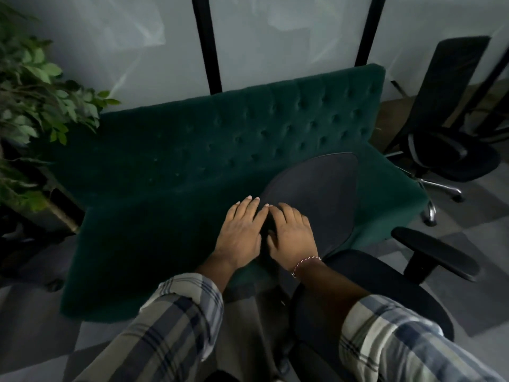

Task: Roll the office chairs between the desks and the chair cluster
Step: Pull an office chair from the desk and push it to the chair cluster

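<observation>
Frosted glass [289, 37] in black frames backs a dim corner, where a green button-tufted velvet sofa [192, 166] stands beside a leafy plant [35, 86]. Close against the sofa's front is the chair [366, 282], its curved, matte grey backrest [322, 188] leaning toward the cushions. The left hand [239, 232] and right hand [292, 235] lie side by side on the backrest's near edge, fingers [250, 208] fairly straight and released, pressing flat, not clenched round anything. To roll it well, the person would likely do better hooking the fingers over the rim, since smooth fabric gives flat palms little purchase, and drawing it back from the sofa before turning. The padded armrest [435, 252] juts right. A second chair [451, 111] with a chrome base waits near on the carpet-tiled floor [468, 216], so a wide swing could knock it.
</observation>
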The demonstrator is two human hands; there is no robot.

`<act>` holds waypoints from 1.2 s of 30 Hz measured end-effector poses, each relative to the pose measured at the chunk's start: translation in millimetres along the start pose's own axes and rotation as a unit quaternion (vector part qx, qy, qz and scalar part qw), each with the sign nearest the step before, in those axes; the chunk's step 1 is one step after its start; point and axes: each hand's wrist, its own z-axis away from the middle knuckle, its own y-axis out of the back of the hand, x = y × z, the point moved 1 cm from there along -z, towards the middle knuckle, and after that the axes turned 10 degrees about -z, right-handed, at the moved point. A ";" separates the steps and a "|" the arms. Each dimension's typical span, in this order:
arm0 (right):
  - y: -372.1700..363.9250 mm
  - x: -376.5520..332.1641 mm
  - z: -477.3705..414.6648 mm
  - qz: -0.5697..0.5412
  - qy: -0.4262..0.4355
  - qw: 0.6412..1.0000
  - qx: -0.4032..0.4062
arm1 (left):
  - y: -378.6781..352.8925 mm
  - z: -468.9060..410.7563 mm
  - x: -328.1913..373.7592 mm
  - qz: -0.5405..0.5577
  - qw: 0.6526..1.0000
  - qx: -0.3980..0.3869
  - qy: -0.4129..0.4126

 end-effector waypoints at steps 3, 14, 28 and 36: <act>-5.0 2.0 -35.4 0.008 -0.044 0.999 0.018 | -7.8 -40.8 -23.1 0.006 0.999 0.014 -0.029; -53.1 11.1 -152.7 -0.060 -0.393 0.917 0.020 | -71.4 -167.6 -85.6 0.014 0.972 -0.014 -0.234; -76.0 -33.1 -123.5 -0.073 -0.457 0.886 -0.026 | -83.8 -181.3 -92.8 -0.055 0.908 -0.017 -0.414; -64.1 -99.5 -31.9 -0.047 -0.425 0.904 -0.016 | -79.2 -110.5 -98.4 -0.035 0.837 0.049 -0.543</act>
